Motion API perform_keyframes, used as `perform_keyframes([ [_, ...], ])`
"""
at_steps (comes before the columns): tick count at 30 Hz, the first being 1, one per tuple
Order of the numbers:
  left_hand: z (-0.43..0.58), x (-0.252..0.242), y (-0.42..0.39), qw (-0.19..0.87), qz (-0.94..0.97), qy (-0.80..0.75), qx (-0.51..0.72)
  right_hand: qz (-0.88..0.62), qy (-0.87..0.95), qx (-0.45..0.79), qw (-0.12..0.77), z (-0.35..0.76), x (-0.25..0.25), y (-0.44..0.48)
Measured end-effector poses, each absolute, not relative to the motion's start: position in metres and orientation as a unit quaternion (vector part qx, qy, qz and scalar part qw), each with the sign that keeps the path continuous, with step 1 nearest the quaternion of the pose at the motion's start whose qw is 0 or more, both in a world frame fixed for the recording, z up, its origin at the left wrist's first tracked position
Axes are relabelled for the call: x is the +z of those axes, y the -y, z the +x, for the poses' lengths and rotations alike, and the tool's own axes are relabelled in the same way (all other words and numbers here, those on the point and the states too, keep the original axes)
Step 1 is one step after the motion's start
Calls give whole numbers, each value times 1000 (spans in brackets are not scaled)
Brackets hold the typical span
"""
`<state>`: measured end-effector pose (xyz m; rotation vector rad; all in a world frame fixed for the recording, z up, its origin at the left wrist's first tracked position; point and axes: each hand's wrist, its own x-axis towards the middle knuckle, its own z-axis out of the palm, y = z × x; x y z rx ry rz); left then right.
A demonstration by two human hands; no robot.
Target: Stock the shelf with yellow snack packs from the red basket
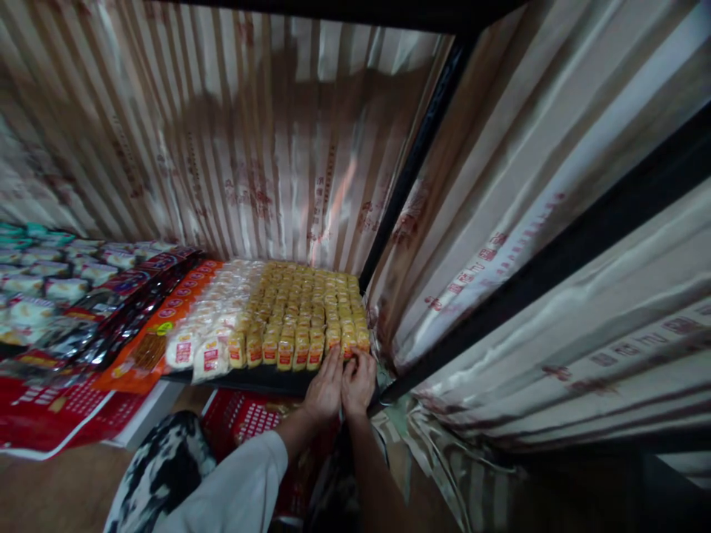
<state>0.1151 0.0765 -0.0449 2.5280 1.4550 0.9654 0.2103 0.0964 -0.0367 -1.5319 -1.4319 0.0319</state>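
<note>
Both my hands reach to the front right corner of a dark shelf [261, 379]. My left hand [325, 389] rests on the front row of small yellow snack packets [303, 311], fingers stretched and held close together. My right hand [360, 379] sits beside it, its fingers curled onto a yellow packet [351, 348] at the row's end. The yellow packets stand in several tight rows filling the shelf's right half. White packets with red labels [208, 333] lie to their left.
Orange packs [158, 333] and dark packs [119, 311] lie further left, with pale packets [49, 270] beyond. A striped printed curtain [249, 148] hangs behind and to the right. A black frame post [414, 163] stands at the shelf's corner. Red cartons [249, 418] sit below.
</note>
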Motion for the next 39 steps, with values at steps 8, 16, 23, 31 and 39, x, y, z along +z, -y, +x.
perform_keyframes([
  [8, 89, -45, -39, 12, 789, -506, 349, -598, 627, -1, 500, 211, -32, -94],
  [16, 68, -59, -31, 80, 753, -529, 382, -459, 768, 54, 443, 177, -36, -60],
  [23, 66, -56, -46, 189, 730, -543, 370, -485, 756, 68, 435, 165, -46, -65],
  [31, 58, -44, -41, 157, 712, -546, 414, -503, 745, 43, 435, 164, -50, -68],
  [39, 44, -58, -35, 108, 723, -575, 367, -508, 757, 21, 409, 164, -51, -67],
])
